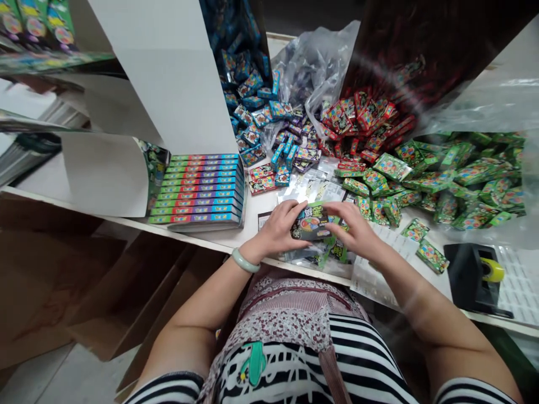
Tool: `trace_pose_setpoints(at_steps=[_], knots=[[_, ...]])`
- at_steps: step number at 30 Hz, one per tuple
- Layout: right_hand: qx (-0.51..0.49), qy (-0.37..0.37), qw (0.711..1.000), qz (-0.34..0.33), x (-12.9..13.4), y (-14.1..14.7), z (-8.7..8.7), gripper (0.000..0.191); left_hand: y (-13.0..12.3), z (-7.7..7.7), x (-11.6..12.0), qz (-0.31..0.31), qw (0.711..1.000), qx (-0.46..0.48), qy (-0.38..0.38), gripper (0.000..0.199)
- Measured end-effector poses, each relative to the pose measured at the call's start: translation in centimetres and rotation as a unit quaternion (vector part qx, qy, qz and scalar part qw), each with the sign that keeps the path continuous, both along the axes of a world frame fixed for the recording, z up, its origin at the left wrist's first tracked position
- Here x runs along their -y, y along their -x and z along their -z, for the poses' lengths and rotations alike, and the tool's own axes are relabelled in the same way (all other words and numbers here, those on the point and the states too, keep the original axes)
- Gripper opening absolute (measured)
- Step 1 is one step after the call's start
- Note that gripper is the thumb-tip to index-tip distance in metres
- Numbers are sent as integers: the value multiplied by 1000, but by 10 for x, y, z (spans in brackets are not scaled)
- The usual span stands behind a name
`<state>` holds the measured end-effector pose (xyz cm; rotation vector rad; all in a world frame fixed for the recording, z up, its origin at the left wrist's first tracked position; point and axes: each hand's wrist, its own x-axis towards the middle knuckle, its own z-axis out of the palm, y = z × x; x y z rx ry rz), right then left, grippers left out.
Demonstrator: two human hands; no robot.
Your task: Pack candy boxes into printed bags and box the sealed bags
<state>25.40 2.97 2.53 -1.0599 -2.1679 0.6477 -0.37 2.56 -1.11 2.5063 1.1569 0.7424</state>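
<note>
The person's 2 hands meet over a packet (pixel 310 223) at the near edge of the white table (pixel 251 219), about midway between left and right. The left hand (pixel 278 227) is clamped on the packet's left end, the thumb along the near side and the fingers at the far side. The right hand (pixel 357 229) has its thumb and fingers at the packet's right end; whether they pinch it or only rest there, one cannot tell. A pale bracelet (pixel 245 260) circles the left wrist.

Under and just beside the right hand lie black-and-green wrappers (pixel 338 249), with a printed sheet (pixel 379 275) to their right. Left of the hands, a stack (pixel 197 193) of striped slim boxes stands near the table edge.

Beyond the hands, small boxes lie heaped by colour: blue (pixel 252 115) at far left, then purple (pixel 309 154), red (pixel 370 123) and, at right, green (pixel 467 179). A clear bag (pixel 309 62) rises on the far side. 2 green boxes (pixel 432 257) lie near a black tape dispenser (pixel 463 275) at right.
</note>
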Motion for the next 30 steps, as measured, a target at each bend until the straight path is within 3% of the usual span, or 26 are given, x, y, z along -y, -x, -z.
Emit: trace_pose_setpoints(at_steps=[2, 4, 9, 11, 14, 18, 21, 24, 26, 28, 30], knots=[[-47, 7, 997, 67, -34, -8, -2, 33, 3, -1, -2, -11, 1000, 0, 3, 105], [-58, -5, 987, 152, -84, -15, -6, 31, 8, -3, -3, -16, 1000, -6, 3, 105], [136, -69, 951, 270, -213, -1, -23, 34, 15, -9, 3, -11, 1000, -8, -20, 106], [196, -99, 927, 304, -243, 11, -27, 43, 17, -11, 5, -17, 999, -6, -27, 106], [210, -119, 918, 315, -260, 19, -28, 40, 22, -12, 4, -29, 999, -1, -21, 108], [88, -87, 949, 288, -242, 9, -25, 22, 30, -10, -1, -34, 999, 23, -17, 108], [-74, 56, 974, 207, -201, -4, -18, 27, 34, -6, -3, -39, 998, 41, -6, 105], [-159, 190, 960, 130, -149, -16, -10, 39, 36, -4, -2, -47, 998, 45, -4, 103], [-134, 167, 968, 131, -114, -21, -4, 39, 36, -3, 0, -51, 998, 40, -6, 102], [-38, 59, 987, 146, -85, -21, 2, 30, 36, -3, 2, -49, 998, 32, -5, 101], [94, -43, 986, 131, -61, -15, 8, 22, 35, -4, 3, -43, 999, 25, -6, 102]])
